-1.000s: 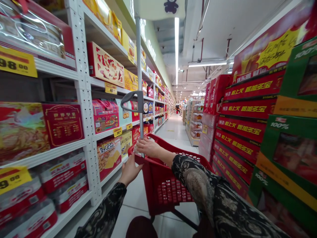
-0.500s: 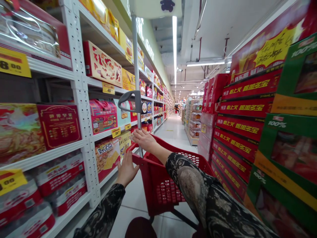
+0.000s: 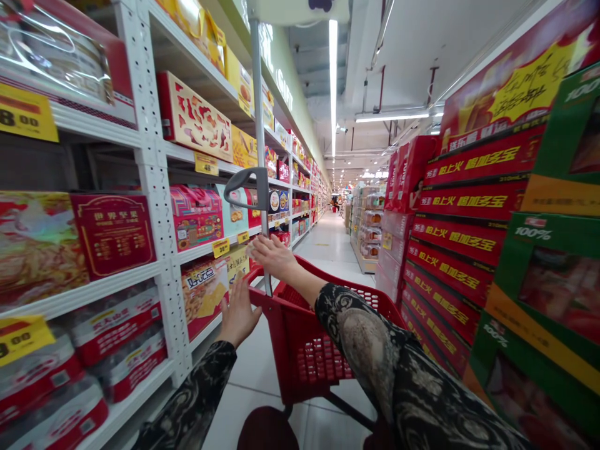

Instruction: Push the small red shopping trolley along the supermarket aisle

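Red cart (image 3: 297,331), perf. side, gray pole (image 3: 258,106); L grip (image 3: 238,314) spread, R grip (image 3: 276,258): can't tell.

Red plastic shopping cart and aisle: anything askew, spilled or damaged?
Nothing stands out. The red plastic shopping cart looks upright and intact, the yellow-lettered red cardboard cartons are neatly stacked, and no spill shows on the visible pale tiled floor.

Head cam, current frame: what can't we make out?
All in the head view:
Bottom of the red cart: hidden by its own wall and the right sleeve.
Pole sign: cut off by the top edge.
Right grip, underside: hidden by its own back.
Left grip, contact with the rim: hidden by its own fingers.
Far aisle end: too small.
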`<state>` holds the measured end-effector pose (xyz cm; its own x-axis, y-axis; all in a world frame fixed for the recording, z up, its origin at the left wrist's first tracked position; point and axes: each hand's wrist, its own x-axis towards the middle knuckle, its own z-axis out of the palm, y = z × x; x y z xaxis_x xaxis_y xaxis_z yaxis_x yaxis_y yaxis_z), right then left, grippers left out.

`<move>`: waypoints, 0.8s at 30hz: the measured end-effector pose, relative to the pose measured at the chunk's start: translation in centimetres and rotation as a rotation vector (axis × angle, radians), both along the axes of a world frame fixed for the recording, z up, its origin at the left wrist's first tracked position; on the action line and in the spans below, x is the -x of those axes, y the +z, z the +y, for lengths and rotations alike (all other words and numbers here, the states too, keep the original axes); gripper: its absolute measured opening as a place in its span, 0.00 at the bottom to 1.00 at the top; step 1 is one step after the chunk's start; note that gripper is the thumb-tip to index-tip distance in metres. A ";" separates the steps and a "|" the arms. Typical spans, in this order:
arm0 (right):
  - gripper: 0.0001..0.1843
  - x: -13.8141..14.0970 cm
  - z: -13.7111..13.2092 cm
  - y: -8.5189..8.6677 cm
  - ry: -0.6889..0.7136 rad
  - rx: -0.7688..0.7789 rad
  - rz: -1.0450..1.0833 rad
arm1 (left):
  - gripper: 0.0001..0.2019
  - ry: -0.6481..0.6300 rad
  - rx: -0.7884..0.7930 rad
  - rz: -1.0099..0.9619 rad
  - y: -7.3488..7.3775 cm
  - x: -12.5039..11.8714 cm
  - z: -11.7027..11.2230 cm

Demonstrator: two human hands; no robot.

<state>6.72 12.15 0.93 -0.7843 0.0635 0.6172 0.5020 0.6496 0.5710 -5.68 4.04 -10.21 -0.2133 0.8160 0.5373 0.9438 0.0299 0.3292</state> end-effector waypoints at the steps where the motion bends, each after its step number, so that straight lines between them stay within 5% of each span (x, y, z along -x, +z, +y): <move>1: 0.16 0.1 0.0 0.5 -0.011 -0.013 0.035 | 0.34 0.003 -0.007 0.001 0.0 0.0 0.0; 4: 0.16 0.2 0.1 0.3 -0.017 -0.038 0.037 | 0.35 0.021 -0.016 0.002 0.0 0.1 0.0; 11: 0.15 -0.1 -0.3 -7.1 0.057 0.021 -0.154 | 0.35 0.028 0.017 0.007 -0.5 0.3 0.0; 14: 0.13 -0.3 -0.5 -8.2 0.073 0.039 -0.205 | 0.35 0.024 0.014 0.005 -0.4 0.3 0.0; 17: 0.13 -0.5 -0.3 -6.3 0.069 0.015 -0.207 | 0.34 0.018 0.017 -0.002 -0.2 0.1 -0.1; 24: 0.22 -0.8 -0.2 3.7 -0.046 0.001 0.054 | 0.36 -0.007 0.005 -0.035 0.5 -0.9 -0.1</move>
<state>7.53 11.90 4.65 -0.7460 0.0990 0.6586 0.5613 0.6257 0.5418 -4.79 3.97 -9.70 -0.2263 0.8201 0.5256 0.9319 0.0253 0.3618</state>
